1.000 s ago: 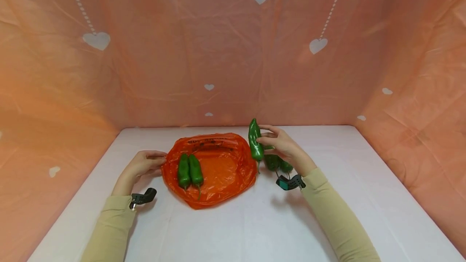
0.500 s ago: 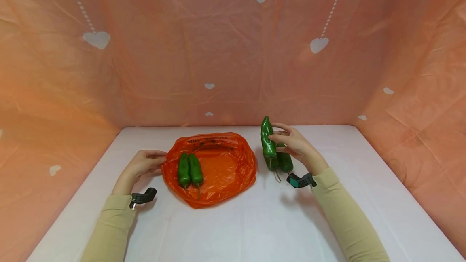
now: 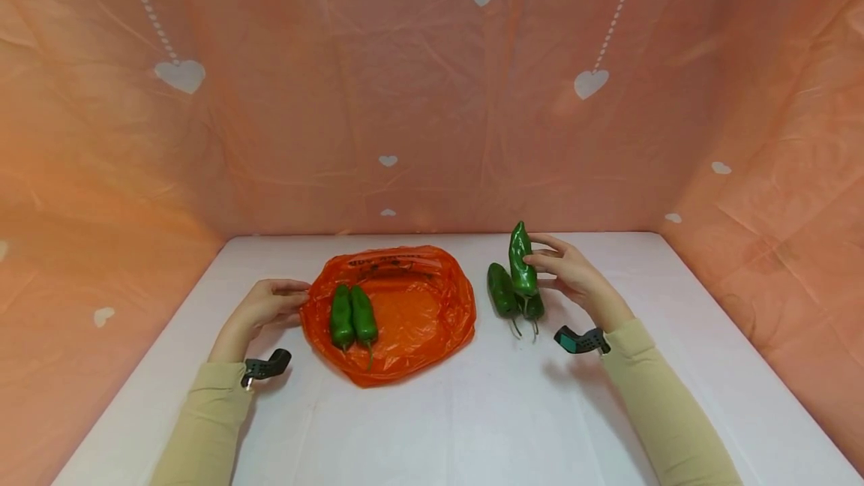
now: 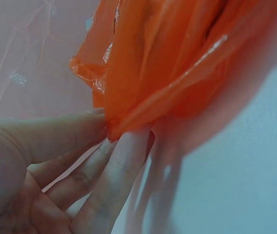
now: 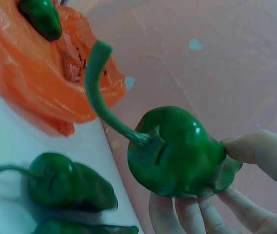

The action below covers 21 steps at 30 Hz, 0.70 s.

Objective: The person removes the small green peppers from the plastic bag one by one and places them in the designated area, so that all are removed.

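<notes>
My right hand (image 3: 567, 272) holds a green chili pepper (image 3: 522, 261) raised above the table, thumb on one side and fingers on the other. The right wrist view shows this pepper (image 5: 177, 151) with its curved stem toward the camera. Under it, two more green peppers (image 3: 502, 291) lie side by side on the table, one partly hidden by the held one. My left hand (image 3: 266, 304) pinches the left edge of an orange plastic bag (image 3: 412, 321) between thumb and fingers. Two green peppers (image 3: 363, 316) lie on the bag's left part.
A white-covered table (image 3: 432, 433) carries everything. Orange cloth walls (image 3: 432, 118) with white hearts enclose its back and both sides. Dark devices are strapped to both wrists, the right one (image 3: 582, 340) hanging low over the table.
My right hand has moved to the right, away from the bag, still holding the pepper. The peppers beneath have come more into sight. My left hand and the bag stay put.
</notes>
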### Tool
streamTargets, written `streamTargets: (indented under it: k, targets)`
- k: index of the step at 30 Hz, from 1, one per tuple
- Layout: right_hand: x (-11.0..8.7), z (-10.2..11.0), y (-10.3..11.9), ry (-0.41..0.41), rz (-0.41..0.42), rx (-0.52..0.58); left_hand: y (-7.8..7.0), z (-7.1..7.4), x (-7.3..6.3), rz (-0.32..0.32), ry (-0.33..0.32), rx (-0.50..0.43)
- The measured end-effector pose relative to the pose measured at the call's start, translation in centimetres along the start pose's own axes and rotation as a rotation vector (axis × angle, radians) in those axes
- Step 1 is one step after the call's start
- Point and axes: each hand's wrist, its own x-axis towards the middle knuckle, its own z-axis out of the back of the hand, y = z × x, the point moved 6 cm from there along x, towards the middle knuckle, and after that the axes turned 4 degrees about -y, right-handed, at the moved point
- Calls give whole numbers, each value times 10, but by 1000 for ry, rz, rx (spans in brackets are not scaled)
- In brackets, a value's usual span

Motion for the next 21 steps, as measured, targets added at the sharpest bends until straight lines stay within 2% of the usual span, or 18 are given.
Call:
streamTargets:
  k: [21]
  targets:
    - [-10, 29, -22, -46, -44, -80, -3, 0, 0, -29, -3, 30]
